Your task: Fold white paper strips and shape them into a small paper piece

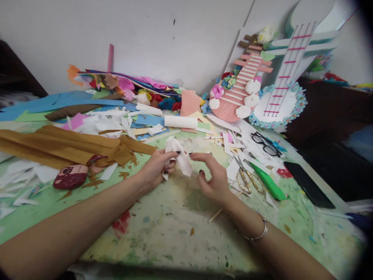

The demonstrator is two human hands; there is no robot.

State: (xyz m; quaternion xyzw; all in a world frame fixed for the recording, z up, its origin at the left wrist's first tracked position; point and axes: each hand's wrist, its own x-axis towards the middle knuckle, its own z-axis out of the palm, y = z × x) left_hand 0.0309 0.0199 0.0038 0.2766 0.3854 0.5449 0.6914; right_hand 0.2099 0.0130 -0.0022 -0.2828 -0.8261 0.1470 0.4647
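Observation:
My left hand pinches a folded piece of white paper above the middle of the table. The paper is creased, with one end sticking up and another hanging toward the right. Just right of it is my right hand, thumb and index finger apart, with nothing visible between them. Its index fingertip comes close to the paper; whether it touches I cannot tell. Gold-handled scissors lie to the right of that hand, beside a green tube. A thin wooden stick rests partly under my right wrist.
Brown crepe paper and a dark red case lie at left. White paper scraps and a white roll are behind the hands. Paper instruments lean on the wall. Black glasses and a phone lie at right.

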